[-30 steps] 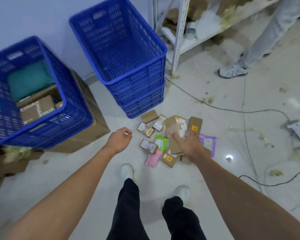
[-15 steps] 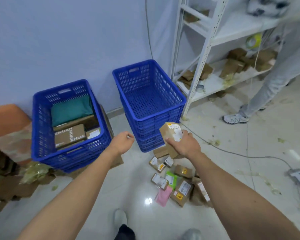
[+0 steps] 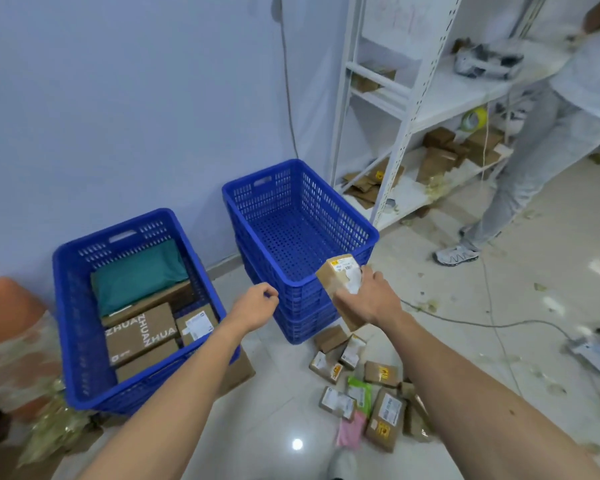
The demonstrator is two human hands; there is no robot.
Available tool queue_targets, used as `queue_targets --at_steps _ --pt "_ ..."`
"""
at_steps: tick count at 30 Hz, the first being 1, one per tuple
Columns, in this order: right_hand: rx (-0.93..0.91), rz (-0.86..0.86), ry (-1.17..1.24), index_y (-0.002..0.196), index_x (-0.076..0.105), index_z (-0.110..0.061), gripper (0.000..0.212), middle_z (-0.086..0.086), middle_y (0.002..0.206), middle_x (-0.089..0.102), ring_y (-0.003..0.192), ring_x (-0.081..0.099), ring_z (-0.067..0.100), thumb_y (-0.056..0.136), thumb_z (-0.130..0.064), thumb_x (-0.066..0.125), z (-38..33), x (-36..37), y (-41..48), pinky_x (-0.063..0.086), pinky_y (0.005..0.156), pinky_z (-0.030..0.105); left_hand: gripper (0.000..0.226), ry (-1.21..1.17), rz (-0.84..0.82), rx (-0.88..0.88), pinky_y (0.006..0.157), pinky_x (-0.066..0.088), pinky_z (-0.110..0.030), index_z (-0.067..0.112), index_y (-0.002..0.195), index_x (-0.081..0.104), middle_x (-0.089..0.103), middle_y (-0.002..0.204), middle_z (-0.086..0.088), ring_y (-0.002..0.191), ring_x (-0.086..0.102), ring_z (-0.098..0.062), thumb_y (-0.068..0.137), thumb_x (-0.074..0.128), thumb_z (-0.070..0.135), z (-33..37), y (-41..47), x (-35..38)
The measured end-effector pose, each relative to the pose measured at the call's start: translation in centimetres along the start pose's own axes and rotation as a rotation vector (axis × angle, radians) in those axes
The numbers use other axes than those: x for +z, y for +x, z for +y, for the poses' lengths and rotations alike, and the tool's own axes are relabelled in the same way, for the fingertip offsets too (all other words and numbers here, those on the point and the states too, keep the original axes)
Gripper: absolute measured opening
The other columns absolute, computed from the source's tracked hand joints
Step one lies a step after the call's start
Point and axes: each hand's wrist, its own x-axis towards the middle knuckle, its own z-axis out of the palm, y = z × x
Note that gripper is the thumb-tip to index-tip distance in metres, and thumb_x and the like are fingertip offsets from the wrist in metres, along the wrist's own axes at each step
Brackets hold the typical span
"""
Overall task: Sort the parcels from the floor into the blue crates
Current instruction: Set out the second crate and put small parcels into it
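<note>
Presently, a brown cardboard parcel (image 3: 338,280) bearing a white label is gripped in the right hand (image 3: 371,301), held in the air at the near right corner of the right-hand blue crate (image 3: 340,206). The parcel is tilted; its labelled upper end is seen above the knuckles and its lower end below the heel of the hand. The fingers are curled round its far side and are mostly hidden behind it, while the thumb is pressed against the near face. The left hand (image 3: 257,303) is loosely curled with nothing held in it, and is raised between the two crates. In the left-hand blue crate (image 3: 65,306), a teal bag (image 3: 136,275) and several brown boxes are stacked. A heap of small parcels (image 3: 383,415) is left on the floor below the right forearm.
</note>
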Motion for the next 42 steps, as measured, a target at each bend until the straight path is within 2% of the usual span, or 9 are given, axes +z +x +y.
queue_targets --at_steps 5,11,16,21,25,30,33,38,42 --pt "-0.037 0.004 -0.007 0.136 0.037 -0.020 0.100 0.006 0.124 0.049 0.113 0.053 0.028 0.058 -0.082 0.050 -0.4 -0.2 3.9 0.048 0.091 0.044 0.019 0.006 -0.015 0.007 0.094 0.054 -0.041 0.025 0.112 0.063 0.067 0.098 0.003 0.096 0.066 -0.017 0.098 0.050 0.025 1.4 3.4 -0.2" --pt "-0.165 -0.020 -0.122 0.146 0.028 -0.020 0.105 0.003 0.137 0.046 0.122 0.047 0.028 0.063 -0.077 0.057 -0.4 -0.4 10.1 0.044 0.096 0.044 0.018 0.021 0.024 -0.031 0.092 0.054 -0.040 0.027 0.109 0.063 0.065 0.098 0.006 0.095 0.065 -0.015 0.098 0.049 0.026 2.5 7.9 -0.8" --pt "-0.255 -0.069 -0.203 0.151 0.022 -0.021 0.121 0.002 0.142 0.042 0.128 0.042 0.030 0.057 -0.095 0.040 -1.0 -0.4 14.7 0.037 0.103 0.052 0.015 0.012 0.013 -0.029 0.092 0.054 -0.039 0.026 0.106 0.062 0.067 0.101 0.001 0.097 0.067 -0.019 0.099 0.049 0.024 3.0 11.7 -0.3" --pt "-0.373 -0.063 -0.268 0.155 0.016 -0.016 0.112 0.005 0.147 0.036 0.137 0.035 0.028 0.070 -0.066 0.068 -2.2 0.8 20.0 0.025 0.116 0.049 0.019 0.044 -0.015 -0.013 0.091 0.053 -0.037 0.026 0.114 0.064 0.067 0.109 0.001 0.100 0.067 -0.018 0.100 0.050 0.025 3.1 17.5 -0.6" --pt "-0.423 -0.083 -0.320 0.154 0.019 -0.015 0.106 0.005 0.148 0.035 0.140 0.030 0.024 0.070 -0.051 0.074 -3.4 2.8 24.6 0.022 0.118 0.044 0.021 0.082 -0.057 0.023 0.094 0.053 -0.039 0.026 0.115 0.064 0.068 0.112 0.000 0.100 0.067 -0.018 0.100 0.050 0.025 2.4 23.8 -1.0" --pt "-0.386 -0.151 -0.372 0.153 0.022 -0.017 0.097 0.003 0.149 0.036 0.140 0.031 0.024 0.076 -0.043 0.074 -4.3 8.0 31.4 0.025 0.116 0.045 0.019 0.180 -0.052 0.117 0.070 0.048 -0.026 0.028 0.112 0.065 0.068 0.099 0.007 0.082 0.062 -0.008 0.099 0.050 0.029 -0.1 34.1 -0.9" --pt "-0.358 -0.241 -0.430 0.153 0.020 -0.016 0.093 0.003 0.147 0.035 0.138 0.033 0.026 0.080 -0.043 0.072 -4.1 12.6 35.3 0.028 0.113 0.045 0.023 0.307 -0.065 0.177 0.072 0.053 -0.034 0.023 0.115 0.066 0.072 0.096 0.002 0.080 0.064 -0.015 0.101 0.049 0.027 -2.2 39.7 -0.1" --pt "-0.332 -0.389 -0.513 0.148 0.025 -0.016 0.080 0.004 0.143 0.039 0.132 0.037 0.028 0.087 -0.047 0.067 -3.8 20.3 40.8 0.034 0.108 0.047 0.026 0.485 -0.078 0.346 0.077 0.054 -0.036 0.020 0.119 0.066 0.070 0.108 0.001 0.089 0.065 -0.017 0.102 0.046 0.027 -5.9 47.1 1.5" --pt "-0.300 -0.532 -0.662 0.149 0.025 -0.015 0.075 0.005 0.145 0.038 0.132 0.038 0.029 0.092 -0.049 0.059 -3.0 25.9 43.3 0.035 0.106 0.048 0.026 0.524 -0.100 0.418 0.068 0.050 -0.032 0.020 0.117 0.065 0.070 0.102 0.002 0.081 0.063 -0.017 0.103 0.046 0.030 -7.8 49.8 3.0"
